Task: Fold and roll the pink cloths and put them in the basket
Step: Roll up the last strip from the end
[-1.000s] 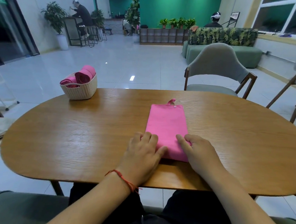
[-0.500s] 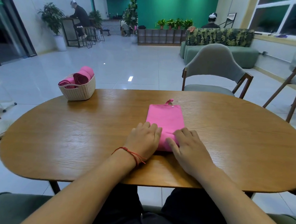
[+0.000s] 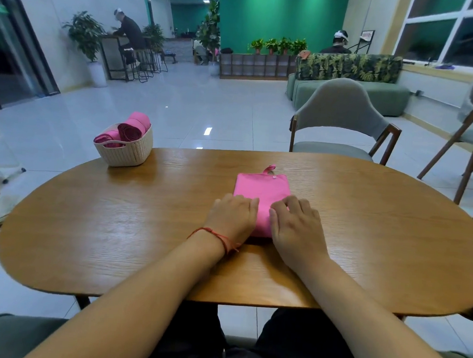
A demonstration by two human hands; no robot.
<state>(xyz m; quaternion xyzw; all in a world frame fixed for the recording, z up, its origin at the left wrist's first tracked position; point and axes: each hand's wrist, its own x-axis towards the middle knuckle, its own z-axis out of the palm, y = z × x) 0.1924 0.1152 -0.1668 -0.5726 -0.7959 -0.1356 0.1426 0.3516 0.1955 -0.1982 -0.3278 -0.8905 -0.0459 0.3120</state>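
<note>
Roll has crept further up the pink cloth (image 3: 262, 188), left hand (image 3: 233, 217) and right hand (image 3: 296, 228) both curled over it; keep pressure even so edges stay aligned.

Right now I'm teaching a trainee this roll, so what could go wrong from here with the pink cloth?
The left hand and right hand grip the rolled end of the cloth separately, so uneven pushing could skew the roll. The loop at the far edge may bunch or stick out. The basket sits far left and already holds rolls, so the new one may loosen in transit or fit poorly.
</note>
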